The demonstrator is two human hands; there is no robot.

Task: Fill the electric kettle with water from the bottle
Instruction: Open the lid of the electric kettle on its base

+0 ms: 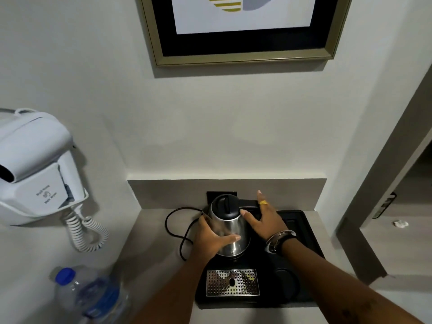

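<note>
1 kettle, 1 btl, 2 hands.

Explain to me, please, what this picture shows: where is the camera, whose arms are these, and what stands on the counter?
There is no machine: a person works with two bare hands. The picture comes from a camera worn on the person's head, looking forward and down, so the arms enter from below. On the grey counter lies a black tray, and on it stands a steel electric kettle with its black lid closed. The left hand holds the kettle's body, thumb across the front. The right hand is open, fingers straight, beside the kettle's handle; it holds nothing. A metal drip grid lies in the near part of the tray. A water bottle, blue cap on, stands at the lower left, blurred. A white hair dryer and a framed picture hang on the wall.
</note>
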